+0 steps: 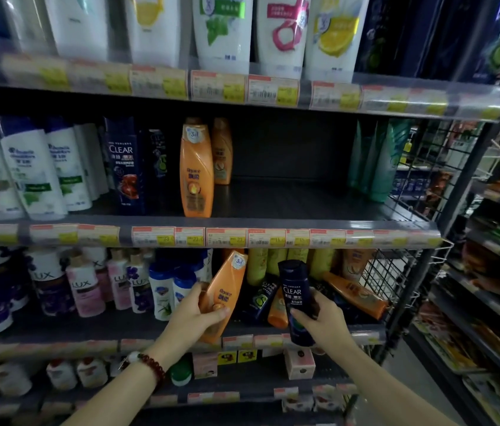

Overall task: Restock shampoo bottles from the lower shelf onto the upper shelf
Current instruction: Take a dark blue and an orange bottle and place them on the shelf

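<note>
My left hand [195,315] grips an orange shampoo bottle [227,285], tilted, in front of the lower shelf [138,325]. My right hand [324,315] holds a dark blue CLEAR bottle [294,290] upright just right of it. Behind them on the lower shelf lie more orange bottles [354,295] and small dark bottles [261,298], jumbled. On the upper shelf [304,204] stand an orange bottle [196,170] with another behind it, and a tall blue CLEAR bottle [124,164]. A wide bare gap lies to the right of the orange bottles.
White shampoo bottles [27,167] fill the upper shelf's left end and green bottles [374,161] its right end. LUX bottles [84,287] stand at lower left. A wire rack side [396,272] closes the shelf at right, with another stocked shelf unit beyond.
</note>
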Action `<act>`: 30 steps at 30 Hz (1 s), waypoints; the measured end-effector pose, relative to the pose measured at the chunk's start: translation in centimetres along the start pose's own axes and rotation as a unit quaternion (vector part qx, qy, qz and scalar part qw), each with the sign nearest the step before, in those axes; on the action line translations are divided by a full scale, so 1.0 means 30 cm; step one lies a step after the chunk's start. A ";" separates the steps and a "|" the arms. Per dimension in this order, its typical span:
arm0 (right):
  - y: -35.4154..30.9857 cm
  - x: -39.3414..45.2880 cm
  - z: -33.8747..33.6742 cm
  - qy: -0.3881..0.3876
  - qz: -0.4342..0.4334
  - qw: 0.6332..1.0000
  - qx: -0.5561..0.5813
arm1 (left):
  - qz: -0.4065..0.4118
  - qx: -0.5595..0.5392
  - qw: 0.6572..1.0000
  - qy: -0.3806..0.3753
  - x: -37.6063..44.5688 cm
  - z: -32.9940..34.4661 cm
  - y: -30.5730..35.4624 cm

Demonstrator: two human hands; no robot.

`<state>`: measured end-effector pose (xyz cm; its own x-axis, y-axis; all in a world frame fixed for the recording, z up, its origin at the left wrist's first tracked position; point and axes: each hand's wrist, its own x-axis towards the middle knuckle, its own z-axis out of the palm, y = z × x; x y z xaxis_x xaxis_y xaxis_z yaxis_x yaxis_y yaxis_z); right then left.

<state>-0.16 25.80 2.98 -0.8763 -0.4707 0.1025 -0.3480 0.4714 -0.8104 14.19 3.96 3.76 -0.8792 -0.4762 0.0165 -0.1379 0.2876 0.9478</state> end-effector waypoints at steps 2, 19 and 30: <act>-0.033 -0.010 -0.004 -0.006 -0.010 1.000 0.011 | 0.010 -0.009 1.000 -0.010 -0.016 -0.008 0.023; -0.362 -0.034 0.023 -0.030 -0.148 0.983 0.104 | 0.101 -0.104 0.987 0.073 -0.106 -0.166 0.202; -0.441 -0.004 -0.073 0.010 -0.172 0.974 0.144 | 0.195 -0.113 0.971 0.076 0.028 -0.143 0.438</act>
<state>3.81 21.27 14.95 -0.7313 -0.5478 0.4064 -0.5177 0.0577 -0.8536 13.59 3.76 17.59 -0.7642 -0.4904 0.4188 0.3111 0.2886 0.9055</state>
